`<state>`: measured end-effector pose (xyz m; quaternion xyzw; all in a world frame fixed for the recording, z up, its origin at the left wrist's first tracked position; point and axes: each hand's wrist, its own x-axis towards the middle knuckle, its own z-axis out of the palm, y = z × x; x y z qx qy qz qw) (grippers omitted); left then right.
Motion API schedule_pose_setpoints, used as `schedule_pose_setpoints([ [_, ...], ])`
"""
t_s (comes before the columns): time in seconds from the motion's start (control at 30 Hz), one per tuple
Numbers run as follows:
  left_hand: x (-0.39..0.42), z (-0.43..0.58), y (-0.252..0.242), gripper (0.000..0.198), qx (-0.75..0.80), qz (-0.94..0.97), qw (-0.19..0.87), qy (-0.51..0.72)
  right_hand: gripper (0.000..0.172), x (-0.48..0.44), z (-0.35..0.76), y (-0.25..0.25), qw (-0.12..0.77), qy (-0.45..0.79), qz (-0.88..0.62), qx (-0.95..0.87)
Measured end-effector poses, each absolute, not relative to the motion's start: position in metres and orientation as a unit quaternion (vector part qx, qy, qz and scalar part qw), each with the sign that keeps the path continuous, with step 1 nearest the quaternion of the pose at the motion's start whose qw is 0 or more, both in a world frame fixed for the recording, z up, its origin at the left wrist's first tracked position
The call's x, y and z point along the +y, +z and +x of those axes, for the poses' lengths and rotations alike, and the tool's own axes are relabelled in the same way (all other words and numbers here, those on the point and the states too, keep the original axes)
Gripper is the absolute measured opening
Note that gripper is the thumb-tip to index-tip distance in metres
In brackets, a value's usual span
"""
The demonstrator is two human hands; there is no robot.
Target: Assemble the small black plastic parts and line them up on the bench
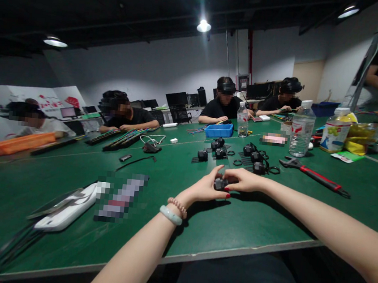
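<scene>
Both bare hands are resting near the front edge of the table, the left hand (205, 187) and the right hand (245, 180) curling their fingers together around one black fitting (219, 184), a stubby, rounded body with a dull, dark skin. Fingertips with glossy red nails are pressing at it, and much of its shape is hiding behind them. Beneath, the table (73, 248) is spreading wide, its smooth green surface catching soft glare and ending in a thin pale edge. Far to the left, a long orange tray (16, 143) is lying with low walls. Beyond the hands, a shallow, rectangular blue box (220, 131) is standing. Off to the right, an adjustable wrench (320, 178) is lying flat, its dark metal head leading into a red-and-black handle. Behind it, a clear bottle (301, 134) is standing upright, its thin plastic wearing a printed label and white cap. Over to the left, a glossy white slab (63, 215) with rounded ends is lying aslant, dark cords (12, 246) trailing from its near end. Just past the hands, chunky black fittings (203, 155) are sitting in loose groups. On the left wrist, a pale, polished bangle (171, 215) is sitting beside a strand of round brownish beads (178, 205). Smallest, thin black rings (275, 173) are lying near the groups.
</scene>
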<state>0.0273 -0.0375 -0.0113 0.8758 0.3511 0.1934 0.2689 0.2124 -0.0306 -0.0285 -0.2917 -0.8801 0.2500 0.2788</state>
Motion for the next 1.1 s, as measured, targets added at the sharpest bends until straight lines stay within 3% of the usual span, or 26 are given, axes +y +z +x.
schedule_pose_setpoints([
  [0.6,-0.0392,0.0298,-0.0108,0.09,0.355,0.875,0.26,0.203,0.025,-0.0316,0.2112,-0.0288,0.275,0.235,-0.292,-0.885],
  [1.1,-0.0415,0.0289,-0.0065,0.079,0.34,0.878,0.276,0.195,0.026,-0.0274,0.2118,-0.0308,0.279,0.119,-0.316,-0.899],
])
